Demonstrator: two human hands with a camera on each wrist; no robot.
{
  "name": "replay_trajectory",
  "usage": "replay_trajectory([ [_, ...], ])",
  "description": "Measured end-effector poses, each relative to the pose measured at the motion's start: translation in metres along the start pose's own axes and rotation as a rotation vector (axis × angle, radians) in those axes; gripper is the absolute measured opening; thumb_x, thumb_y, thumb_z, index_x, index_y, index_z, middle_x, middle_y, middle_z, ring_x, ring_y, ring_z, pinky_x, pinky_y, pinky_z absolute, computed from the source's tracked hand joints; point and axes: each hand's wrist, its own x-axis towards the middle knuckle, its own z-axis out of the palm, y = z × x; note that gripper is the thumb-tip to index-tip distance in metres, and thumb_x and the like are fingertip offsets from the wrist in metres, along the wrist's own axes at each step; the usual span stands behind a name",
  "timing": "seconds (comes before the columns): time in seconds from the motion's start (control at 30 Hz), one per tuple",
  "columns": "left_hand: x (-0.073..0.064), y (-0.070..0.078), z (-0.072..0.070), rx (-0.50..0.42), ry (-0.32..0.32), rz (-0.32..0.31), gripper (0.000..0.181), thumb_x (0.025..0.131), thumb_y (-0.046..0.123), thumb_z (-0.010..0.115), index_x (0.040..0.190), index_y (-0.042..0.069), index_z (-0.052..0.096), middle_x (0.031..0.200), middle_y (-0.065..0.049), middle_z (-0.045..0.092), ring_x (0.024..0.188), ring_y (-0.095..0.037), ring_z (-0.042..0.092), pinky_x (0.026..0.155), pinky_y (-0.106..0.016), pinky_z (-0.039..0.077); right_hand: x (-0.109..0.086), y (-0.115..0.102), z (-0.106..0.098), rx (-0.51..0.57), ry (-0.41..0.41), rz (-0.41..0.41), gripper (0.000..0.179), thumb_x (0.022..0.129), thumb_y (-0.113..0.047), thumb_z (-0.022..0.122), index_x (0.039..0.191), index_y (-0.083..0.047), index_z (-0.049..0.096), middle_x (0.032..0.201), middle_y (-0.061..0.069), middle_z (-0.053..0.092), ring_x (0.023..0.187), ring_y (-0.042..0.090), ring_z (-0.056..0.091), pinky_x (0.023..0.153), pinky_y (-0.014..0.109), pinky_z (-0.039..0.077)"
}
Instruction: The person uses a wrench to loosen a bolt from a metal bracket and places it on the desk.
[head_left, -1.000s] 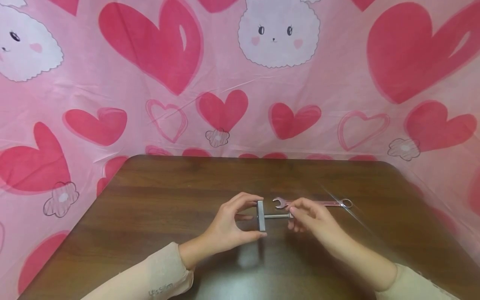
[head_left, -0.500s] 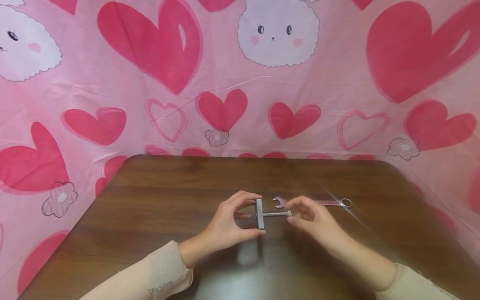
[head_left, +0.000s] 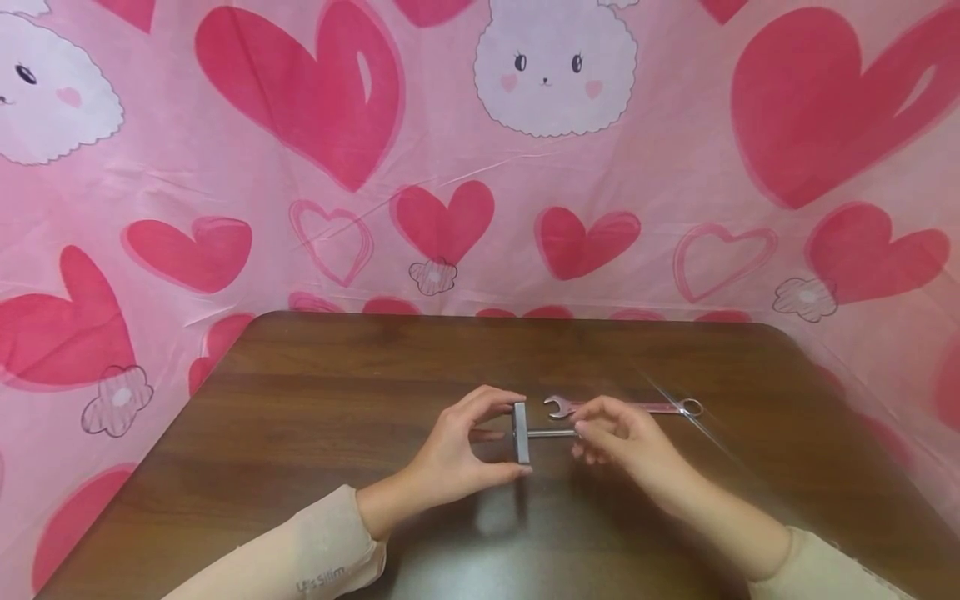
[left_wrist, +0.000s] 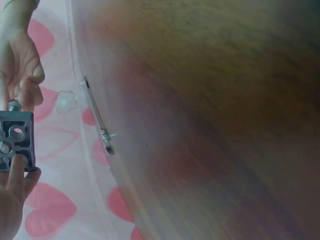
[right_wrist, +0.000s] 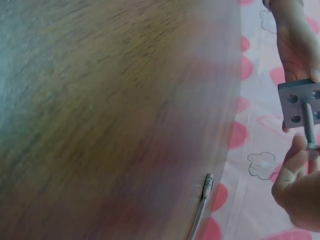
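Above the table, my left hand point(head_left: 457, 446) holds a square grey metal plate point(head_left: 522, 433) by its upper and lower edges, thumb below and fingers above. The right wrist view shows holes near the corners of the plate point(right_wrist: 294, 107). A long bolt point(head_left: 553, 433) sticks out from the plate's middle toward the right, its threaded shank point(right_wrist: 308, 122) visible in that view. My right hand point(head_left: 630, 437) pinches the bolt's head end between thumb and fingers, covering the head in the head view. From the left wrist side, the plate's ribbed back point(left_wrist: 16, 142) faces the camera.
A combination wrench point(head_left: 660, 407) lies on the brown wooden table point(head_left: 360, 358) just behind the right hand, its open end pointing left. A pink heart-patterned cloth point(head_left: 450, 150) hangs behind the table's far edge.
Half a second ago the right fingers were spread around the bolt's head, leaving it visible; now they have closed on it again. The left hand and plate have barely moved.
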Motion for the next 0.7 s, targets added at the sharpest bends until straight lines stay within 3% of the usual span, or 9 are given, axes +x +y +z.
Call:
replay_trajectory([
  [0.13,0.001,0.001,-0.0002,-0.02,-0.005,-0.016,0.068,0.069,0.009,0.09,0.129,0.017,0.06,0.122,-0.008,0.062,0.118,-0.026,0.064,0.087,-0.029,0.06,-0.0014,0.0025,0.0021,-0.003,0.02,-0.076,0.031,0.09,-0.001,0.068,0.115,0.011,0.054,0.108,-0.004,0.067,0.075,0.016,0.067,0.07,0.033,0.061],
  [0.23,0.002,0.0016,-0.0004,-0.029,-0.011,-0.021,0.068,0.07,0.008,0.09,0.13,0.017,0.059,0.123,-0.009,0.062,0.119,-0.027,0.063,0.087,-0.032,0.061,-0.001,0.0036,0.0023,0.007,0.014,-0.098,0.031,0.089,0.0,0.068,0.115,0.011,0.055,0.113,-0.001,0.065,0.076,0.015,0.068,0.072,0.034,0.062],
  [0.5,0.0011,0.0012,0.0001,-0.015,-0.009,0.002,0.067,0.069,0.008,0.09,0.129,0.016,0.059,0.122,-0.006,0.062,0.119,-0.025,0.064,0.087,-0.029,0.06,0.0014,0.0027,-0.0025,0.012,-0.027,0.007,0.029,0.097,-0.017,0.063,0.115,0.005,0.057,0.09,0.007,0.074,0.072,0.015,0.066,0.068,0.034,0.06],
  [0.7,0.0009,-0.0006,0.0008,-0.003,-0.01,0.022,0.067,0.071,0.01,0.09,0.129,0.017,0.059,0.121,-0.006,0.062,0.118,-0.025,0.064,0.087,-0.028,0.06,0.0018,0.002,-0.0041,0.029,-0.036,0.027,0.028,0.099,-0.02,0.059,0.112,0.005,0.057,0.08,0.001,0.07,0.065,0.013,0.064,0.064,0.032,0.058],
])
